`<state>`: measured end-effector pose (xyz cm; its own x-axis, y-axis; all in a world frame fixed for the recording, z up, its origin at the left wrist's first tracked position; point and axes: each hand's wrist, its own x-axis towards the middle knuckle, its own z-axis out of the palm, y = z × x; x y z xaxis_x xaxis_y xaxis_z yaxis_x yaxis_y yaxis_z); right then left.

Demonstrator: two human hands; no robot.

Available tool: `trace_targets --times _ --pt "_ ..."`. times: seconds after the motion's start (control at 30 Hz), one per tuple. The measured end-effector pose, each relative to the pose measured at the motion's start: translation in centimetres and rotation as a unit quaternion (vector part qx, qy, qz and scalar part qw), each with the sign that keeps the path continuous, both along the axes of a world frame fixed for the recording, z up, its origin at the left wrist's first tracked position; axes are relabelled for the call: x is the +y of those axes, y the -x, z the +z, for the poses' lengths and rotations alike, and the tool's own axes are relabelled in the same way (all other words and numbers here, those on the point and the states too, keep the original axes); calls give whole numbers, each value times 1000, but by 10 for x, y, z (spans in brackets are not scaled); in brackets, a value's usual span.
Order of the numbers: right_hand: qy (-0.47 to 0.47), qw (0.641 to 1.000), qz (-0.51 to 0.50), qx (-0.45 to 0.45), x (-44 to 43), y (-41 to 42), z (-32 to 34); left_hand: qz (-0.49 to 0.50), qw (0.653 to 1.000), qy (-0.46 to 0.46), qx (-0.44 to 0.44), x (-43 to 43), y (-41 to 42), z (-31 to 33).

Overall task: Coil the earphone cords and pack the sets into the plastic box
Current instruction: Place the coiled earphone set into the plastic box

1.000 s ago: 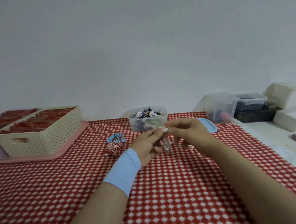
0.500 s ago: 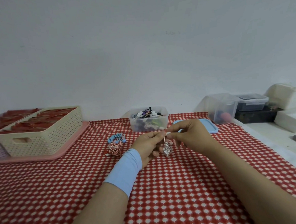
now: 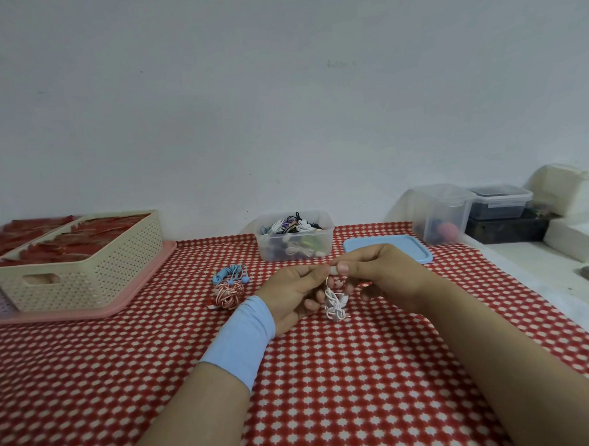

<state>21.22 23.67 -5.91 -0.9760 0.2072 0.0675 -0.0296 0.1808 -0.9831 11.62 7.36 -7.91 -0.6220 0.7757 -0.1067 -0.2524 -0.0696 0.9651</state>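
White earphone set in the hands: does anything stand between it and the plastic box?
Nothing visible does. The white set hangs from the left hand and right hand, in front of the open box. The lid lies right of the box, two coiled sets left of it, off the path.

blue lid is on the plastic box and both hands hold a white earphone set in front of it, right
No: the head view shows the blue lid off, lying on the cloth right of the open plastic box. Left hand and right hand do hold the white earphone set.
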Motion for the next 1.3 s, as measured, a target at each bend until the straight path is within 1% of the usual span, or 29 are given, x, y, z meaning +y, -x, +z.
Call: trace_targets --times 0.13,0.27,0.37,0.53,0.7,0.87,1.07,1.1,1.2,1.3 --pt "-30 999 -22 15 -5 2 -1 -1 1000 -8 -21 0 1 -3" --pt "-7 1000 -7 15 -6 1 2 4 998 -35 -44 0 0 -1" --pt "-3 1000 13 11 -5 0 3 -6 998 -35 -46 -1 -2 0" --pt "-28 999 9 20 -5 0 2 -11 998 -27 -52 -3 -4 1" --pt "-2 1000 20 16 -3 -1 2 -7 997 -40 -58 -1 -4 3" --pt "-30 999 2 16 -3 0 2 -4 998 -31 -55 -1 -6 2" --pt "32 998 -29 35 -5 2 4 59 997 -51 -29 4 -2 0" --pt "24 998 -33 37 -5 1 4 62 997 -47 -21 4 -2 -1" --pt "-38 997 -42 45 -6 0 3 69 997 -32 2 4 -3 -2" --pt "-60 995 -47 59 -7 -1 4 76 997 -13 28 6 -4 -1"
